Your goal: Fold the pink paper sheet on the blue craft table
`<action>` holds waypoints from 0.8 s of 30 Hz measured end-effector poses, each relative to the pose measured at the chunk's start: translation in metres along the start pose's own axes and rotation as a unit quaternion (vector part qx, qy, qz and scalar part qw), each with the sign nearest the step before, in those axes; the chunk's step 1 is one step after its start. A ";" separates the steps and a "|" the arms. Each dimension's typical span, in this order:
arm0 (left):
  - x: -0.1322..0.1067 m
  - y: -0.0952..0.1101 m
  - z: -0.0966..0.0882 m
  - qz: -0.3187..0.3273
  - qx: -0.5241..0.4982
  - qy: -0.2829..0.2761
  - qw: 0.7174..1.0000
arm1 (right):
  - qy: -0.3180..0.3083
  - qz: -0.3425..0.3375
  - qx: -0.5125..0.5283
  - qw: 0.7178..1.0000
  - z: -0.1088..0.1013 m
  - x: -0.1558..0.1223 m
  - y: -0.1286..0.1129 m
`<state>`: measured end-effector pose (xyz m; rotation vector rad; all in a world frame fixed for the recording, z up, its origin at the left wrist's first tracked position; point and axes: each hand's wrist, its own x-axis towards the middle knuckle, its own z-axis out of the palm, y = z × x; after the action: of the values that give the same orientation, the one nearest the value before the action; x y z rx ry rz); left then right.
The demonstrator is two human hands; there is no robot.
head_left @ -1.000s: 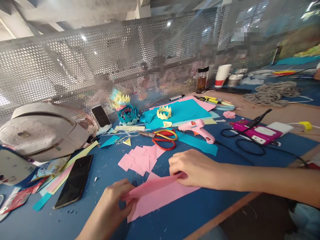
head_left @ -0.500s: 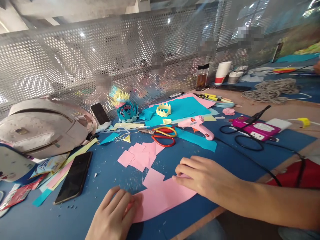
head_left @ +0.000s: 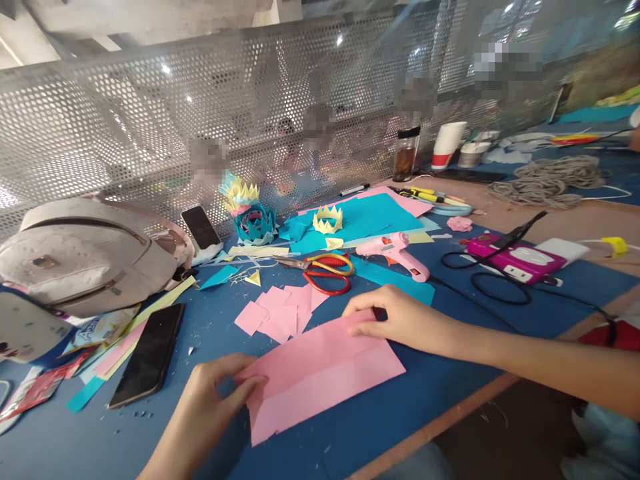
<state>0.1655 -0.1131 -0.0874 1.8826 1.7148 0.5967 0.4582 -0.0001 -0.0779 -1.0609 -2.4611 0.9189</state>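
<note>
A strip of pink paper (head_left: 325,380) with a lengthwise crease is held up at a tilt before me. My left hand (head_left: 215,393) pinches its left end between thumb and fingers. My right hand (head_left: 395,317) grips its upper edge near the right end. Beyond the strip lies a loose pile of small pink paper squares (head_left: 280,313). Scissors (head_left: 325,270) with red and yellow handles rest behind the pile. Right of them is a pink glue gun (head_left: 395,253), its black cord running off to the right.
At left are a black phone (head_left: 150,353), a pale backpack (head_left: 90,253) and paper strips. Paper crowns (head_left: 327,219) stand on blue sheets (head_left: 385,213) at the back. A purple power strip (head_left: 515,257), rope (head_left: 555,180) and cups (head_left: 447,143) are on the right. A perforated metal screen (head_left: 150,120) runs behind.
The pink strip has been lifted off the table and tilted, showing its crease. Both hands have shifted upward and now grip its ends. The small square near it is no longer visible.
</note>
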 end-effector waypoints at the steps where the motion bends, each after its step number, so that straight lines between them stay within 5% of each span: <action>1: 0.003 0.001 -0.001 -0.023 -0.013 -0.020 0.999 | -0.002 0.009 0.013 1.000 0.000 0.004 0.002; 12: 0.018 0.005 0.011 0.029 0.005 -0.011 1.000 | -0.105 0.000 0.018 0.994 -0.003 0.025 -0.005; 24: 0.019 -0.012 0.016 0.096 -0.004 0.033 0.995 | -0.072 0.007 0.082 0.994 0.011 0.027 0.012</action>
<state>0.1682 -0.0950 -0.1078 2.0587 1.5791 0.7465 0.4408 0.0216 -0.0931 -0.9889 -2.4420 1.2176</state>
